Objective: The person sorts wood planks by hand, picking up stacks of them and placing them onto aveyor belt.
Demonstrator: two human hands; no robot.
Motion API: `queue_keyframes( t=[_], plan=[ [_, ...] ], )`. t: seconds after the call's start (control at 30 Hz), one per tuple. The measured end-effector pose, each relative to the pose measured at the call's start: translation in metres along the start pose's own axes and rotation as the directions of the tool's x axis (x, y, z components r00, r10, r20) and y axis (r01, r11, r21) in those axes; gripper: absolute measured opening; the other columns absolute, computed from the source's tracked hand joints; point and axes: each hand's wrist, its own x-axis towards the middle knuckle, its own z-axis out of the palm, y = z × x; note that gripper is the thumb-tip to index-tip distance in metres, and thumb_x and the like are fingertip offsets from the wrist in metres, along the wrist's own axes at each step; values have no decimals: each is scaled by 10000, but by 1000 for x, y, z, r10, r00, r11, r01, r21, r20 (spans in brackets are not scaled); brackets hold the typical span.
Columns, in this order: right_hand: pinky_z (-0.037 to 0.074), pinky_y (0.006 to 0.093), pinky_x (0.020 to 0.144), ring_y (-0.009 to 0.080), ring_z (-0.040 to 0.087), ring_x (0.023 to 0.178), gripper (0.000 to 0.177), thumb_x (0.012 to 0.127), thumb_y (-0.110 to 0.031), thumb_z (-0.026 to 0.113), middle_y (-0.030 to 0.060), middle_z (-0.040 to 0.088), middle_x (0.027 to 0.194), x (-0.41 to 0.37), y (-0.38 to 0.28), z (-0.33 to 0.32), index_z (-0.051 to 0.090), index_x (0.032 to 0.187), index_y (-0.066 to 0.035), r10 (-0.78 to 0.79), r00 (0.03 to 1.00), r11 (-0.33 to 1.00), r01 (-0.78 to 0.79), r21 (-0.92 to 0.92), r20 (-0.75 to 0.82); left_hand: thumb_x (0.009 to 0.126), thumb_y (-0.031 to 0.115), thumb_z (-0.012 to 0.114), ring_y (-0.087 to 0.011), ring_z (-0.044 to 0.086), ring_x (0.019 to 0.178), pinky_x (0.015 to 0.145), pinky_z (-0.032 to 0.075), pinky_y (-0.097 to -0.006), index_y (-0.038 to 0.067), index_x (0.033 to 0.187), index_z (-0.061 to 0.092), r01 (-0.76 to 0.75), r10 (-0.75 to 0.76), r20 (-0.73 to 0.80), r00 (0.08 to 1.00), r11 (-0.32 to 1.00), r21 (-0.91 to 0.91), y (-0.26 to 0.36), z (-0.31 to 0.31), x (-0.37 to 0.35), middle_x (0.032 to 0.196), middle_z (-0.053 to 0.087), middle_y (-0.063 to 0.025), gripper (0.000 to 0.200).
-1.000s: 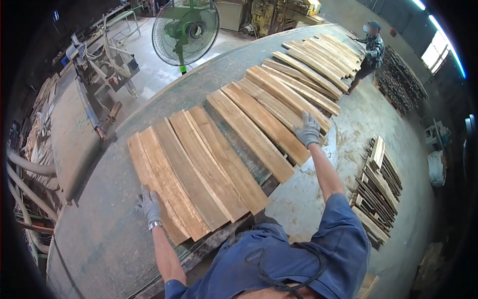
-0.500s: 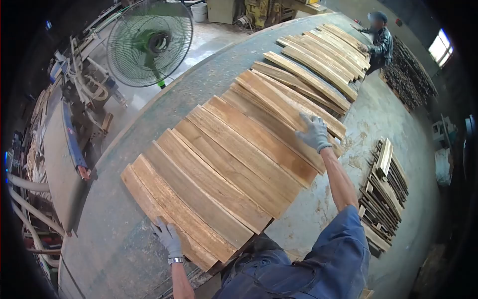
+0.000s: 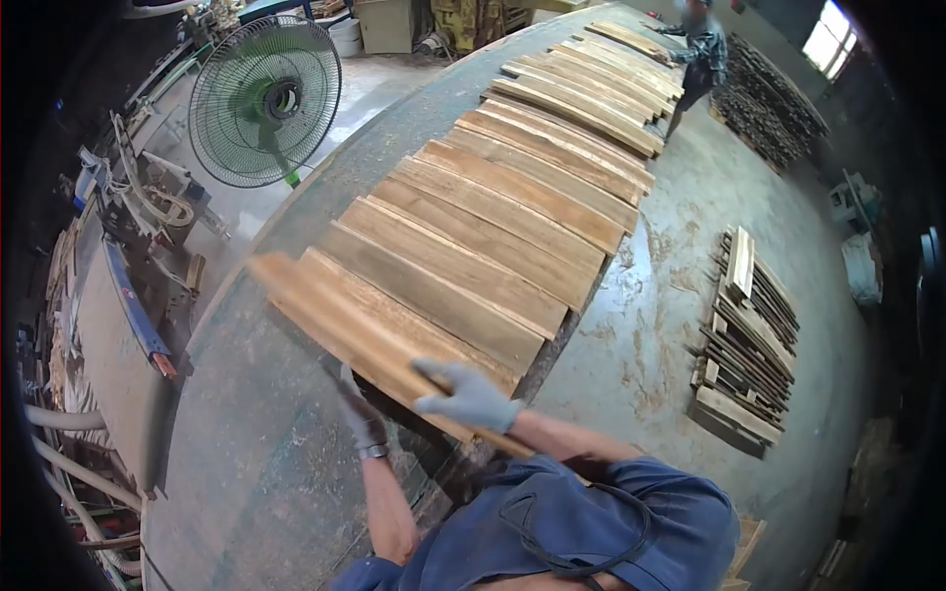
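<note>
Several wooden boards (image 3: pixel 473 236) lie side by side in a long row on the big table (image 3: pixel 251 414). At the near end one board (image 3: pixel 340 330) is raised and tilted, blurred by motion. My right hand (image 3: pixel 468 394), in a grey glove, grips this board near its right end, thumb and fingers around it. My left hand (image 3: pixel 362 412), also gloved, is upright at the board's near long edge; its fingertips are partly hidden beside the wood, and its grip is unclear.
A green fan (image 3: pixel 266 103) stands beyond the table's left edge. A stack of boards (image 3: pixel 749 340) is on the floor at right. Another person (image 3: pixel 702 49) stands at the far end by the table, near a large wood pile (image 3: pixel 769 98).
My right hand has come from the farther boards down to the nearest one and taken hold of it. That board has lifted. My left hand has turned upright. The view has shifted.
</note>
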Motion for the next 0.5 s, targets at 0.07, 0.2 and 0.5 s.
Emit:
queue_keyframes(
  t=[0.07, 0.2, 0.5],
  plan=[
    [413, 401, 983, 385, 539, 1128, 683, 771, -466, 688, 241, 580, 1184, -2, -25, 43, 531, 1327, -100, 71, 995, 986, -58, -159, 76, 980, 536, 320, -301, 256, 1397, 1154, 177, -378, 49, 1499, 201, -137, 135, -431, 892, 990, 26, -3, -37, -9, 1522, 252, -191, 721],
    [351, 485, 973, 420, 428, 1192, 679, 751, -457, 668, 257, 475, 1260, 9, -16, 133, 503, 1329, -140, 45, 999, 884, -25, -467, 31, 980, 518, 346, -308, 241, 1406, 1152, 190, -396, 20, 1476, 258, -105, 235, -535, 811, 959, 262, 32, -68, -35, 1517, 265, -207, 708],
    [407, 475, 988, 412, 488, 1193, 472, 801, -404, 649, 236, 482, 1327, 35, 28, 77, 594, 1161, -104, -351, 930, 711, 343, -614, 113, 919, 540, 459, -440, 195, 1398, 1146, 84, -538, 135, 1475, 310, 258, 286, -250, 925, 9, 966, -12, -80, -31, 1499, 245, -282, 703]
  ],
)
